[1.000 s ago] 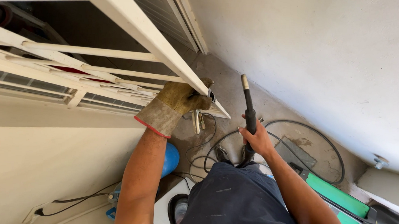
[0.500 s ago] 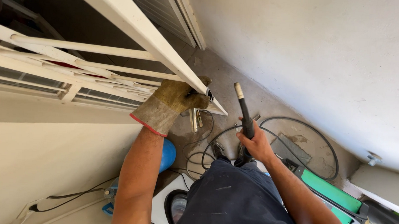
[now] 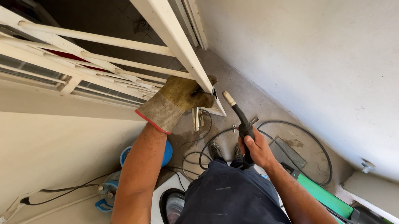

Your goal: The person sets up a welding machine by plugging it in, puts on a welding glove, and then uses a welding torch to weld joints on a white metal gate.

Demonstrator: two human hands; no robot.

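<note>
My left hand [image 3: 177,100] wears a tan leather glove with a red cuff edge and grips the lower end of a cream-painted metal frame bar [image 3: 167,30]. The bar belongs to a window grille [image 3: 85,57] of thin cream rods on the left. My bare right hand [image 3: 257,148] holds a black welding torch [image 3: 240,113] by its handle. The torch's pale nozzle tip points up at the frame's end, just right of the glove and a little apart from it.
Black cables [image 3: 296,147] loop over the concrete floor below. A green and black machine [image 3: 328,200] lies at the right. A blue round container [image 3: 166,153] and a white helmet-like object [image 3: 170,205] sit by my legs. A white wall [image 3: 323,54] fills the right side.
My right hand has brought the torch left and upward, its tip closer to the frame's end. The gloved left hand keeps its hold on the bar.
</note>
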